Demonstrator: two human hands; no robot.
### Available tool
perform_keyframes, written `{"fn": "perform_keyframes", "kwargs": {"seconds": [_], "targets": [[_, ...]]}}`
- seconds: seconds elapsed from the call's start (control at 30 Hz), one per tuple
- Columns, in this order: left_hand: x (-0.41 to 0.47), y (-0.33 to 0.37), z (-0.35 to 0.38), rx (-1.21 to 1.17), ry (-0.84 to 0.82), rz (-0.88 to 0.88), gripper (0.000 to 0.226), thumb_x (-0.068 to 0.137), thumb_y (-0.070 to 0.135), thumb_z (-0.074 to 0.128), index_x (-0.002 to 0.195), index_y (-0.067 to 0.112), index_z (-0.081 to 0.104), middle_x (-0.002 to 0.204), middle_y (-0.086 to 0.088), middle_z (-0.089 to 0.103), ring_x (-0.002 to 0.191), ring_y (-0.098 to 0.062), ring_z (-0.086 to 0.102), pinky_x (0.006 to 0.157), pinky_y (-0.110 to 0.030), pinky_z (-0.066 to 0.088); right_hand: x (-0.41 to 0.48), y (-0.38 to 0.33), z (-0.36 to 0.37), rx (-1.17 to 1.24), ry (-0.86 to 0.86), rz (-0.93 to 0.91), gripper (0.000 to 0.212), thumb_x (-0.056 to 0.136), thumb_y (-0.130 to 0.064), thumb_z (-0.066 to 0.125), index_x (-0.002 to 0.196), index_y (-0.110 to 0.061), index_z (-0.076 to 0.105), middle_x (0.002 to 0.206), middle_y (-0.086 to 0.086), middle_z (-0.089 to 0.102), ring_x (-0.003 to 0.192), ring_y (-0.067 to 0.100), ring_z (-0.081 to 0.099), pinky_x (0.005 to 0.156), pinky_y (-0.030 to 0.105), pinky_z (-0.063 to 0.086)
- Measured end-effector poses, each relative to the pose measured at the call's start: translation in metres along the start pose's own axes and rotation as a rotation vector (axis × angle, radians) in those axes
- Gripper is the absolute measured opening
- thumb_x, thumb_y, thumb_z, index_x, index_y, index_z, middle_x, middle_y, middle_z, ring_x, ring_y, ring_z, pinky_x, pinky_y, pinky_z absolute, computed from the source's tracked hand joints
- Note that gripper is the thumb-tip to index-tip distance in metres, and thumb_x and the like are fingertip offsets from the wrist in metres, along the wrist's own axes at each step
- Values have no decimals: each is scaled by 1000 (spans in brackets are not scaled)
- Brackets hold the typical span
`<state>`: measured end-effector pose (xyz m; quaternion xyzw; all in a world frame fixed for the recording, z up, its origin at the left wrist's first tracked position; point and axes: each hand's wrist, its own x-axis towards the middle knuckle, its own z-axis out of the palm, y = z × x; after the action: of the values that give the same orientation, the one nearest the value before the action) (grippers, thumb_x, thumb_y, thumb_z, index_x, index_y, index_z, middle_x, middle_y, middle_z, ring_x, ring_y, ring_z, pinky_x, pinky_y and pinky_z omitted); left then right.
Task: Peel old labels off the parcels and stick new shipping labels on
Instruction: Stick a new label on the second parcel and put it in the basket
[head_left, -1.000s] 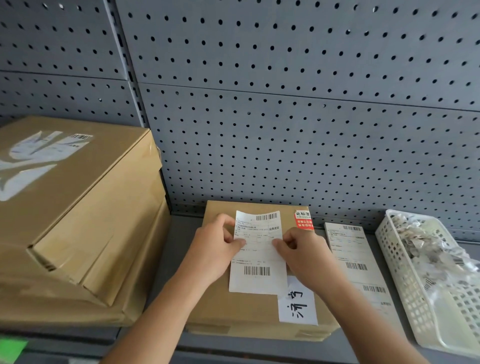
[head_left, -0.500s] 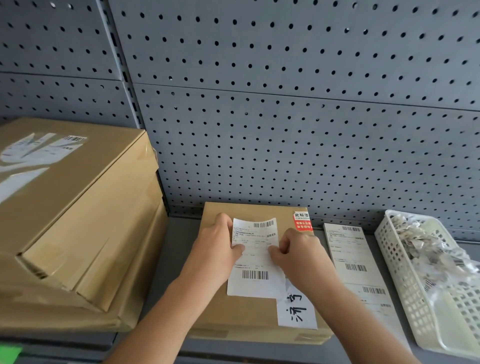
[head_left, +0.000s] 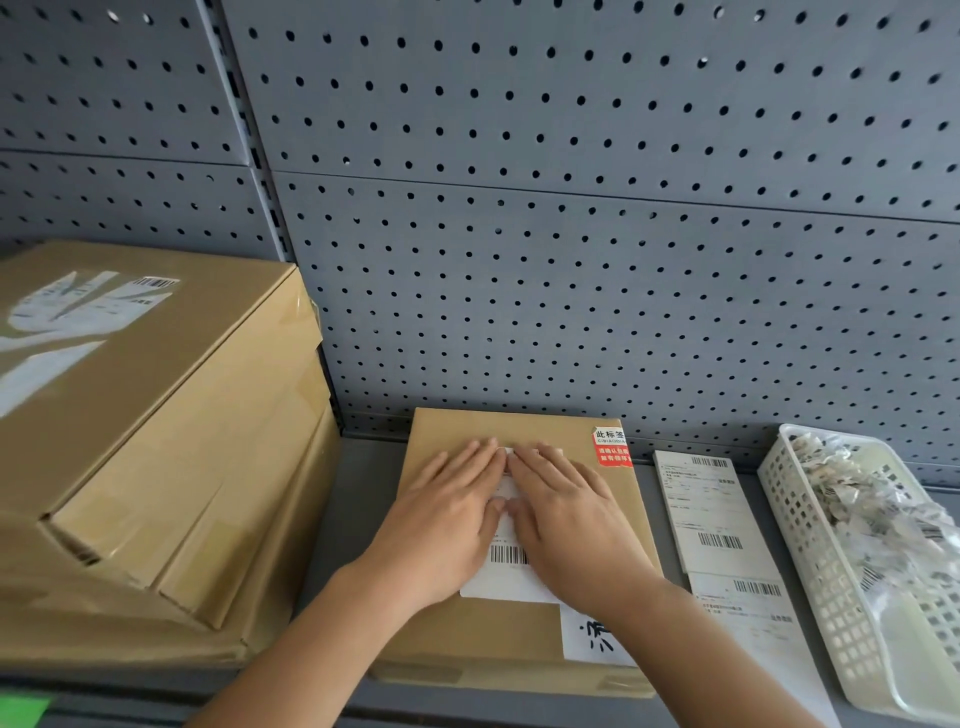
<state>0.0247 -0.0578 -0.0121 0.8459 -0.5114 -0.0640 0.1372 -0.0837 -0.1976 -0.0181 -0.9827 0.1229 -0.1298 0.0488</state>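
A flat brown parcel (head_left: 452, 431) lies on the grey shelf in front of me. A white shipping label (head_left: 511, 571) with a barcode lies on its top. My left hand (head_left: 447, 519) and my right hand (head_left: 566, 514) press flat on the label side by side, fingers straight, and cover most of it. A red and white sticker (head_left: 612, 448) sits at the parcel's far right corner. A white tag with black handwriting (head_left: 592, 636) is stuck near its front right corner.
A strip of unused shipping labels (head_left: 719, 535) lies right of the parcel. Beyond it stands a white plastic basket (head_left: 831, 613) full of peeled label scraps. Stacked large cardboard boxes (head_left: 156, 441) with torn label remains fill the left. A grey pegboard wall (head_left: 571, 234) rises behind.
Both hands pinched the label's upper edges and lowered it onto the parcel. Now they lie flat on it, pressing it down.
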Motion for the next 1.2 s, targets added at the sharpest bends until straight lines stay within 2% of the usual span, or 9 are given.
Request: {"fn": "perform_keyframes", "kwargs": {"seconds": [0.1,0.2,0.37,0.57,0.73,0.93,1.0,1.1,1.2], "targets": [[1,-1,3,51,-4,-16,82,87,54,-16,162,26,-1,166,13,-13,151,1,-15,125,-28,-7,-2,-1,5,-47,-42,24,53,102,-37,27,146,-16,48,151,0,47,143,17,40,119,32,26],[0,0,3,82,3,-36,82,85,54,-18,161,27,-6,166,13,-15,150,2,-17,122,-25,-11,-5,0,7,-45,-67,62,55,103,-41,26,148,-15,46,155,2,41,144,17,37,118,33,16],[-1,2,1,73,-2,-89,84,82,58,-19,159,28,-10,164,15,-17,149,3,-18,120,-25,-13,-9,4,3,9,-110,132,66,100,-49,11,157,-19,24,164,-6,14,151,6,10,119,28,-6],[-2,0,1,67,0,-133,85,83,62,-18,160,27,-10,165,14,-17,149,2,-18,121,-26,-12,-9,6,-5,35,-149,220,81,87,-53,-10,159,-25,13,165,-13,4,150,-1,-2,118,22,-13],[-7,9,0,45,31,-96,85,84,59,-20,161,24,-8,165,12,-16,149,1,-20,119,-25,-16,-10,2,-15,66,-173,175,84,86,-54,-13,159,-22,10,166,-9,2,151,4,-5,117,26,-13],[-28,21,5,31,2,1,71,95,48,-12,161,23,-6,164,12,-17,150,2,-18,126,-29,-7,-29,-18,-18,104,-203,54,75,92,-48,-8,159,-25,13,165,-11,7,152,5,-1,118,26,-12],[-31,20,8,37,-4,4,74,91,49,-14,160,23,-6,163,11,-16,151,0,-16,127,-33,0,-33,-19,-13,70,-202,49,70,98,-47,-3,158,-21,21,164,-6,17,152,9,11,121,31,-1],[-32,20,8,67,-23,-5,74,86,52,-24,154,25,-17,162,11,-22,150,-1,-22,127,-32,-3,-37,-17,-8,21,-190,79,61,105,-44,8,154,-19,35,159,-3,33,147,13,29,121,42,21],[-35,24,3,95,-55,-28,89,74,57,-40,154,25,-20,162,11,-25,148,-1,-25,124,-29,-11,-42,-14,-5,32,-180,79,62,104,-49,9,157,-20,25,163,-6,19,150,9,15,123,40,6]]}}
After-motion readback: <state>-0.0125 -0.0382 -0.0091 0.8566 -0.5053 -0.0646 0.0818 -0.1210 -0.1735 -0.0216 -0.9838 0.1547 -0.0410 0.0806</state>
